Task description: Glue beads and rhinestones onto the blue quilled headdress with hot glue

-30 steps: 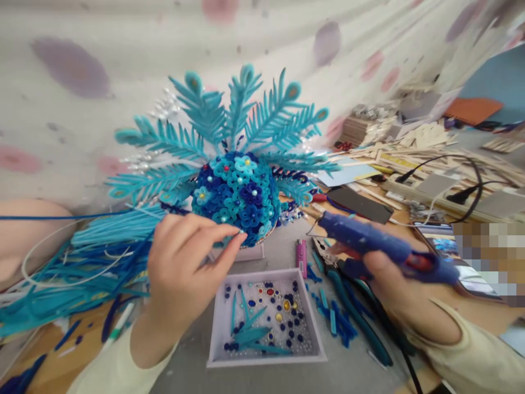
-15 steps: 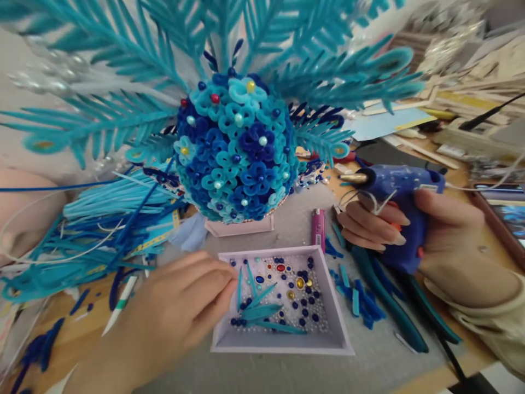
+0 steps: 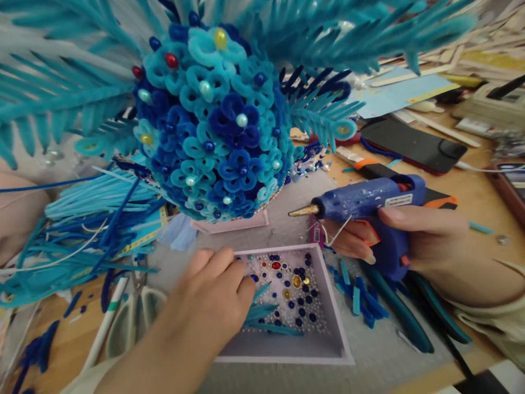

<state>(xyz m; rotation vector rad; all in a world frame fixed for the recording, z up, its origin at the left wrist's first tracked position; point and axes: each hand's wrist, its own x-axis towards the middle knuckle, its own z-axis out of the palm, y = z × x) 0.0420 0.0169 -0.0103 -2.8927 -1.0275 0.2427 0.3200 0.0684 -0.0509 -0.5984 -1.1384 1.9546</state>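
Cluttered bench (image 3: 486, 200) below, my left hand (image 3: 217, 293) has moved over the tray (image 3: 337, 314), bringing beads (image 3: 313, 317) within reach; fingers (image 3: 235, 273) curled, any hold hidden. Beyond them stands the flower-covered ball (image 3: 213, 139); my right hand (image 3: 435, 241) grips the glue gun (image 3: 363, 198).

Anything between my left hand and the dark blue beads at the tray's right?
Yes, small pieces: teal strips and a red gem, among others, lie inside the tray between your left hand and dark blue beads. Whatever your hand covers is hidden.

Beads (image 3: 313, 317) in tray (image 3: 295, 349), scissors (image 3: 138, 285) left, pliers (image 3: 400, 311) right
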